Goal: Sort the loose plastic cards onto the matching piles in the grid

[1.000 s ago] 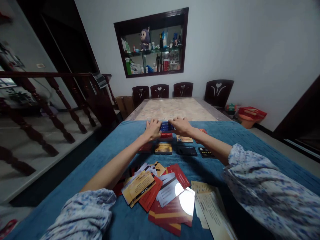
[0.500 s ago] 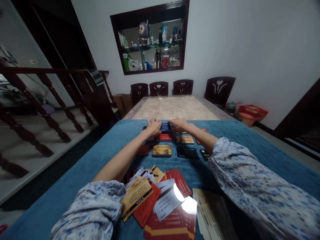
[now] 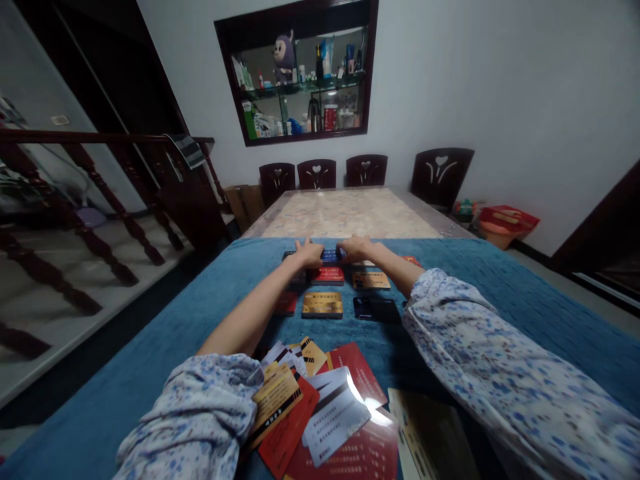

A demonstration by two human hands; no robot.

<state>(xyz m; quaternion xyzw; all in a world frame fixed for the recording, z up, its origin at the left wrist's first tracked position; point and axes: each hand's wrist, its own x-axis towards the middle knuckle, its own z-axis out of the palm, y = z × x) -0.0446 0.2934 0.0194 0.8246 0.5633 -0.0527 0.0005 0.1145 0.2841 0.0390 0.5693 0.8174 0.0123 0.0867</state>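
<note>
Both my arms reach forward across a blue cloth [image 3: 175,333] on the table. My left hand [image 3: 309,253] and my right hand [image 3: 356,248] rest flat, fingers stretched out, on either side of a blue card [image 3: 331,255] at the far end of the cloth. The fingertips of both hands touch that card. Just nearer lie a red card [image 3: 327,275], a gold card [image 3: 323,304], a tan card [image 3: 371,280] and a black card [image 3: 376,307], set out in rows. A loose heap of cards [image 3: 320,400] lies close to me.
Bare marble tabletop [image 3: 350,213] extends beyond the cloth. Several dark chairs [image 3: 367,169] stand at the far end, under a wall niche [image 3: 300,77] of bottles. A wooden stair railing [image 3: 100,200] runs on the left. A red basin [image 3: 507,223] sits on the floor at right.
The view has leaned forward and my sleeves fill more of the picture. My hands stay on the blue card at the far row, drawn slightly closer together.
</note>
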